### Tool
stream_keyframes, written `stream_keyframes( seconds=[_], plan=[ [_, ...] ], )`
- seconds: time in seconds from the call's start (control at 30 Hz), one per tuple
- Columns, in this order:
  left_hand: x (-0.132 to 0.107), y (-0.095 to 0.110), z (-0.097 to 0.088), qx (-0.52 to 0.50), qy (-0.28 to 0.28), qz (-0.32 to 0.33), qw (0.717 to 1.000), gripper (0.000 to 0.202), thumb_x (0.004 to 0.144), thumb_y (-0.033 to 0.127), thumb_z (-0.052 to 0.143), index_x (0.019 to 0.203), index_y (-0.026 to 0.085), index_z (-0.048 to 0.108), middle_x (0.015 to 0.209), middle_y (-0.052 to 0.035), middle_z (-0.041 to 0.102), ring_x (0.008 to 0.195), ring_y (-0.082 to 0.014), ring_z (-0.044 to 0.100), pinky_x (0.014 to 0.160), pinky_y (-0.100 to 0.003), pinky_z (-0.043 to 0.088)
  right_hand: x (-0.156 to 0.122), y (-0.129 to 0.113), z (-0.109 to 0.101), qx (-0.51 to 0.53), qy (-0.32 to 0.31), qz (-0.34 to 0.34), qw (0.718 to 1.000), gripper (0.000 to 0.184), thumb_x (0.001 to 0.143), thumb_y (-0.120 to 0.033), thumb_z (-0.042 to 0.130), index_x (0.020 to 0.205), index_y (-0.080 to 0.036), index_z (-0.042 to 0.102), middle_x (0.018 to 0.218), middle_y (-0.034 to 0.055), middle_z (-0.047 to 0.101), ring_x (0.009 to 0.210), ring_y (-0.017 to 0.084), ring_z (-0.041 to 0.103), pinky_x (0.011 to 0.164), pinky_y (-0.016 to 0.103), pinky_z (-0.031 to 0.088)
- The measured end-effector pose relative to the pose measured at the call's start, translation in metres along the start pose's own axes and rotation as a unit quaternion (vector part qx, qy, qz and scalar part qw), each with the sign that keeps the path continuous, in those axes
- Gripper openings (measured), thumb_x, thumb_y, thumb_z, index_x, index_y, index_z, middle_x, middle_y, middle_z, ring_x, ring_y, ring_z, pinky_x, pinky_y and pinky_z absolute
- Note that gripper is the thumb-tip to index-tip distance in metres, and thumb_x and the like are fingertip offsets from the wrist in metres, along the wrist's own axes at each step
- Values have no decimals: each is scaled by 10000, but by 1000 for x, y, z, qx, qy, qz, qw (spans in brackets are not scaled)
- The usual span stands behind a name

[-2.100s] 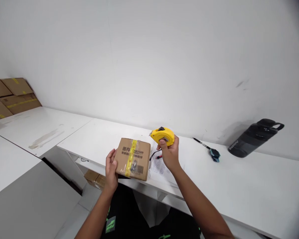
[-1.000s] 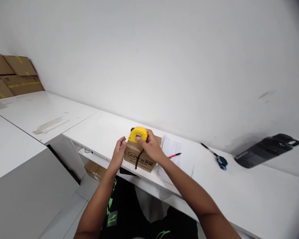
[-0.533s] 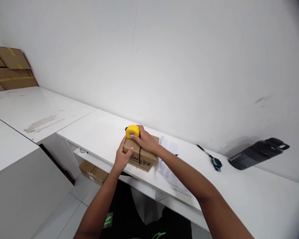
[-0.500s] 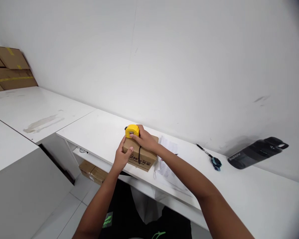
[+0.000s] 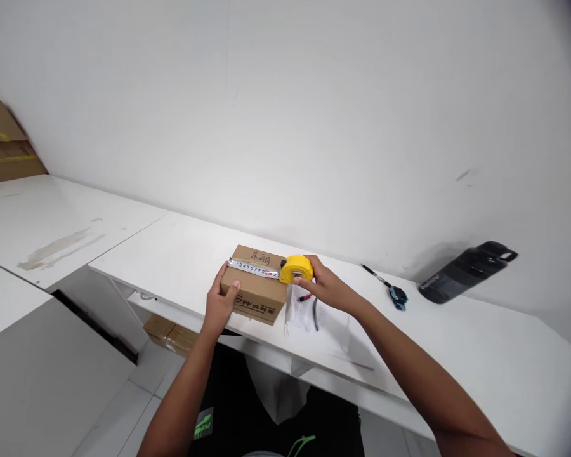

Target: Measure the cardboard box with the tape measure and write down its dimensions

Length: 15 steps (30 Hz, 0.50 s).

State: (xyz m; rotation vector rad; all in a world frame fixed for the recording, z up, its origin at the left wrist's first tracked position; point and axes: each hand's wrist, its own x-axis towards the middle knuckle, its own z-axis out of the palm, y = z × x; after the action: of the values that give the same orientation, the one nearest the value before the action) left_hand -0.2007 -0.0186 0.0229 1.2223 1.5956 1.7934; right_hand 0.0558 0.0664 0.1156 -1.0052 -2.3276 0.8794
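A small brown cardboard box (image 5: 257, 298) lies on the white table (image 5: 457, 343) near its front edge. My left hand (image 5: 221, 304) grips the box's left end, thumb on the end of the tape. My right hand (image 5: 327, 287) holds a yellow tape measure (image 5: 295, 269) at the box's right edge. Its blade (image 5: 253, 268) is stretched flat across the box top from left to right, numbers showing. A black wrist strap hangs below the tape measure over a sheet of paper (image 5: 314, 317).
A red pen (image 5: 306, 297) lies on the paper. Farther right on the table are a black pen with a blue object (image 5: 396, 294) and a dark water bottle (image 5: 461, 273) on its side by the wall. Cardboard boxes (image 5: 2, 143) are stacked far left; more boxes (image 5: 169, 333) sit under the table.
My right hand drew the tape measure from the box's left end to its right edge, pulling the blade out across the top. My left hand stayed on the left end.
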Motion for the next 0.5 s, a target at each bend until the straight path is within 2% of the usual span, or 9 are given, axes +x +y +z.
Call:
stream_keyframes(
  seconds=[0.17,0.4,0.5],
  plan=[
    [1,0,1,8,13,-2,1000,579,847,370,599,1397,224,494,1429,-60,533,1319,-243,486,1123,-370,372,-2,14,-1,44,19,0,999,488,882,-499,563,1257,-216,428,1107,75,601,978,238,584,764,391,535],
    [1,-1,1,6,7,-10,1000,587,851,398,595,1399,220,485,1412,-68,546,1303,-241,501,1120,-373,374,-9,22,10,142,26,12,989,500,857,-494,600,1238,-234,407,1149,87,552,1010,239,583,644,361,587],
    [1,0,1,10,10,-5,1000,587,854,400,592,1399,211,483,1407,-76,549,1300,-244,503,1113,-377,383,-10,25,12,136,36,3,990,499,856,-492,604,1231,-231,402,1144,83,557,1009,234,585,688,374,583]
  ],
)
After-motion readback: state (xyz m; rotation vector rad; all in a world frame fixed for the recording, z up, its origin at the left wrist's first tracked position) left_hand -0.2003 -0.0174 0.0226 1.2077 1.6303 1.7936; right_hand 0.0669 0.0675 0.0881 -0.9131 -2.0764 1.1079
